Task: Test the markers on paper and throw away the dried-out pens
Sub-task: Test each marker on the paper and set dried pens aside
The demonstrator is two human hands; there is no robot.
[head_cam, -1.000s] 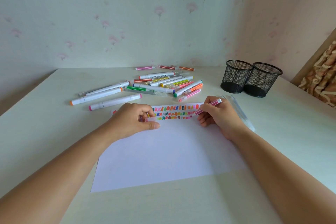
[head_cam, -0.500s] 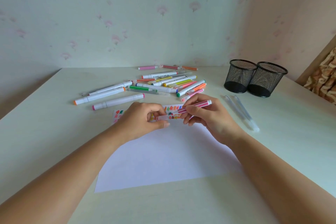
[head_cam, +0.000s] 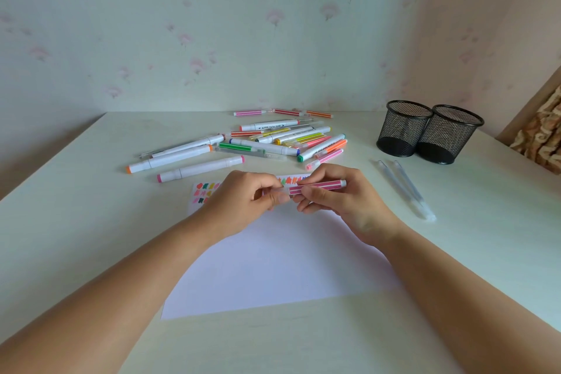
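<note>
Indoors, left hand (head_cam: 243, 202) and right hand (head_cam: 344, 205) pinch a pink marker (head_cam: 320, 186) above paper (head_cam: 288, 270); pale table (head_cam: 91, 222), floral wallpaper (head_cam: 212, 24).

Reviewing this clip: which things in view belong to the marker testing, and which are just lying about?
In use: pink marker, held by left hand and right hand; paper with colour swatches; marker pile.
Lying about, for now: mesh cups; clear pens; patterned fabric at the right edge.
</note>
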